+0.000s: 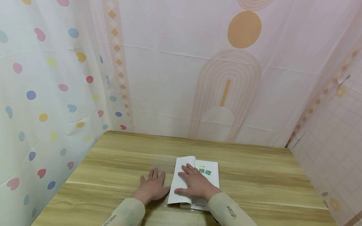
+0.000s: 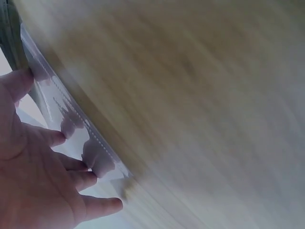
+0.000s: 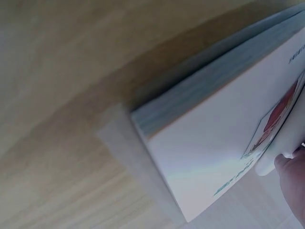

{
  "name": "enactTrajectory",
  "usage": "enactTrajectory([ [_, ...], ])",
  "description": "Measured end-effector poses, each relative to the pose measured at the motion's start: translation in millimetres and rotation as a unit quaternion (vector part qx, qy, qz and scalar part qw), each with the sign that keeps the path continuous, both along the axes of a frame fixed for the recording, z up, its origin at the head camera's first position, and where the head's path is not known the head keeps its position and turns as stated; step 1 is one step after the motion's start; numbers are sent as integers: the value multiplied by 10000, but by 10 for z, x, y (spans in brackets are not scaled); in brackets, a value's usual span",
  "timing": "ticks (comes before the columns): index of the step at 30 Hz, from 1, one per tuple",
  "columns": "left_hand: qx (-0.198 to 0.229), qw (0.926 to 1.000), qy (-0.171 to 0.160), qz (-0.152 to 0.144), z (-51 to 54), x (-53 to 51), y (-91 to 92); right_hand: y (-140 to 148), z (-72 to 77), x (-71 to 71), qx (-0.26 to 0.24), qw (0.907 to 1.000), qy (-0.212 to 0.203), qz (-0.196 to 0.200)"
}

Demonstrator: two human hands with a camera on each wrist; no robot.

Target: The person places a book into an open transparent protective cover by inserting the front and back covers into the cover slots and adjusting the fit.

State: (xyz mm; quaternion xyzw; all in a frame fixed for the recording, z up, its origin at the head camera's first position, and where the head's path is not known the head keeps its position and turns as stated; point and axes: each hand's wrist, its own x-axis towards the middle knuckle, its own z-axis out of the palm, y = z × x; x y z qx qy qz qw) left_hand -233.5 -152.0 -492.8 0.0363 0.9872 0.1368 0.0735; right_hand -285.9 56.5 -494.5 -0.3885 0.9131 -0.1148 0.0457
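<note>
A book (image 1: 212, 166) with a white cover and green characters lies on the table, in front of the person. A white cover flap (image 1: 181, 163) is folded over its left part. The right hand (image 1: 197, 185) rests on this flap with fingers spread. To the left of the book, the left hand (image 1: 153, 189) lies palm down, its fingers extended over a clear plastic cover (image 2: 97, 143). This plastic reaches out from under the book and has a stitched-looking edge line. In the right wrist view the book's thick page block (image 3: 190, 90) and a red picture on the cover show.
The wood-grain table (image 1: 257, 178) extends around the book on all sides. Patterned cloth curtains (image 1: 163, 91) hang behind the table and at both sides. In the right wrist view, a strip of plastic (image 3: 138, 157) sticks out past the book's edge.
</note>
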Motion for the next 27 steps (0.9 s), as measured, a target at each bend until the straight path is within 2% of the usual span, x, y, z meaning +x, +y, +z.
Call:
enactTrajectory([
  [5,-79,10000,-3,-32,11,11,5,7,11,2,-69,10000,-14,14],
  [14,137,9998,-146,48,12,5,22,8,10,4,-18,10000,-56,-20],
  [21,-60,9999,-58,-65,-18,10,-2,4,-8,-9,-21,10000,-33,-37],
  [27,12,9998,-173,-34,5,23,5,8,-13,-1,-60,10000,-15,4],
])
